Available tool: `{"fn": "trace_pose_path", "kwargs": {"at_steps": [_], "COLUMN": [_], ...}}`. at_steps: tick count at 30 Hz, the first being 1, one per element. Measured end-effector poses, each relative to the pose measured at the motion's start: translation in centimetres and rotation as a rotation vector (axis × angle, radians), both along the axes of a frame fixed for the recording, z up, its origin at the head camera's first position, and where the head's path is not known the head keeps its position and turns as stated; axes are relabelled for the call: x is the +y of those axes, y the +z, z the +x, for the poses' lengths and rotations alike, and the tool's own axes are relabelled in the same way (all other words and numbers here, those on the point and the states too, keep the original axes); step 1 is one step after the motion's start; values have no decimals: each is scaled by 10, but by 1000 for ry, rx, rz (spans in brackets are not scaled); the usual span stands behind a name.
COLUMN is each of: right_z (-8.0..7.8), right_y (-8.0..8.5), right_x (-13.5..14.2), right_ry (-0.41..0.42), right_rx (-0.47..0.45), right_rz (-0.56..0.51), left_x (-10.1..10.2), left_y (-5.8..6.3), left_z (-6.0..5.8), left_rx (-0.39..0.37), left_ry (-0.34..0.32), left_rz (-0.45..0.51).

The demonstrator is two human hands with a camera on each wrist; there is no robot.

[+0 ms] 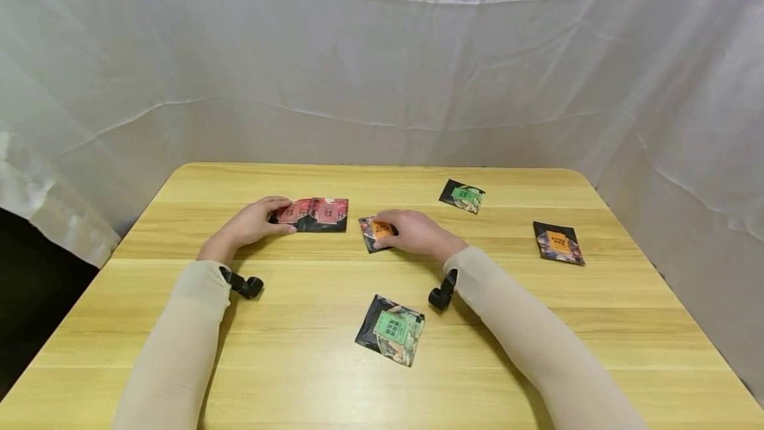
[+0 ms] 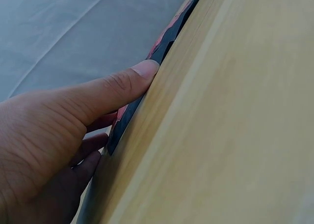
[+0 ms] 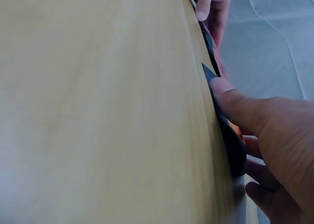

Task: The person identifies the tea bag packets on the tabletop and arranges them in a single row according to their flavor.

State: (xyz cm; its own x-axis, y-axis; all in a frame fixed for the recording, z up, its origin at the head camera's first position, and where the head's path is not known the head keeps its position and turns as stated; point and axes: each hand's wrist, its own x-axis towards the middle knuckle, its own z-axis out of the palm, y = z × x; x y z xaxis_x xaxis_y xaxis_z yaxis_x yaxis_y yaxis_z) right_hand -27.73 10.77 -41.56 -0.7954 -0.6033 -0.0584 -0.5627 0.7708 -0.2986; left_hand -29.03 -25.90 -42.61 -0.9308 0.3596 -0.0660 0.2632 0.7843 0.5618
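Two flat sachets with red labels lie side by side at the back left of the table, the left one (image 1: 290,214) meeting or overlapping the right one (image 1: 330,212). My left hand (image 1: 253,223) holds the left sachet, thumb along its near edge and fingers at its far left side. An orange-labelled sachet (image 1: 381,228) lies just right of the red pair. My right hand (image 1: 414,231) grips it between thumb and fingers. In the right wrist view this black-backed sachet (image 3: 231,148) looks slightly bent, with one corner off the wood.
One green-labelled sachet (image 1: 390,329) lies near the middle front of the wooden table (image 1: 286,363), another green one (image 1: 463,196) at the back. A second orange-labelled sachet (image 1: 559,243) is at the right. A pale curtain (image 1: 382,71) hangs behind the table.
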Motion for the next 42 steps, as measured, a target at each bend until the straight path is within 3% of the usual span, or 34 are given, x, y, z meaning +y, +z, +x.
{"fn": "trace_pose_path", "kwargs": {"at_steps": [7,21,42], "right_z": [-10,-20,-24], "right_y": [1,-7,-8], "right_x": [-10,-26,-30], "right_ry": [-33,-191,-167], "right_rx": [7,38,41], "right_rz": [-5,-59,-73], "left_x": [1,0,1], "left_y": [1,-2,-1], "left_z": [0,-1,1], "left_rx": [-2,10,12], "left_ry": [5,-7,-3], "left_rz": [2,-4,4]}}
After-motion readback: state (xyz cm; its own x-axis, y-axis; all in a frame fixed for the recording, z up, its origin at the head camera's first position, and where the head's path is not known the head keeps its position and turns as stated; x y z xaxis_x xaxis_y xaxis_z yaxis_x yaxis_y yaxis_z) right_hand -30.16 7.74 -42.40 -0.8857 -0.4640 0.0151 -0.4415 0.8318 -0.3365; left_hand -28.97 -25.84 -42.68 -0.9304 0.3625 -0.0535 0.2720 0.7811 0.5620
